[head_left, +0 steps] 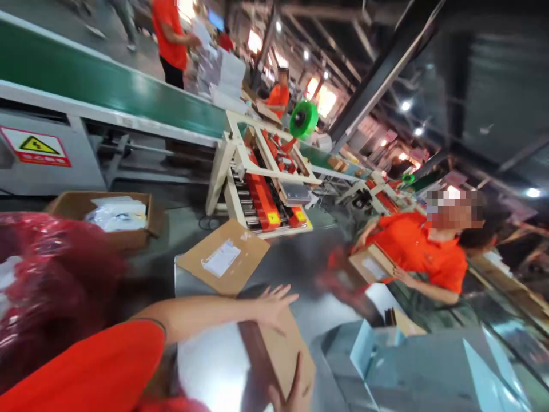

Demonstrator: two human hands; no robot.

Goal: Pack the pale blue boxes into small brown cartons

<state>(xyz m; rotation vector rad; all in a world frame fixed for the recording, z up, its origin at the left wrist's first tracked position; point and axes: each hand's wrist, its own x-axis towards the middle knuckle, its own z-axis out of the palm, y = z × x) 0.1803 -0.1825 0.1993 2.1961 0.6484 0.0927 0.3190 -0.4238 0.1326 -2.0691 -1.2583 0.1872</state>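
A flat brown cardboard box lies on the grey metal table in front of me. My left hand reaches across from the left and rests on the box's far end, fingers spread. At the bottom edge of the view, my right hand touches the box's near end with its fingers apart; part of it is cut off. Just beyond my left arm lies another flat cardboard package with a white label on top.
A co-worker in an orange shirt holds a cardboard box at the right. Grey-blue cartons stand below. A roller machine and green conveyor lie ahead. At left are red plastic wrap and an open carton.
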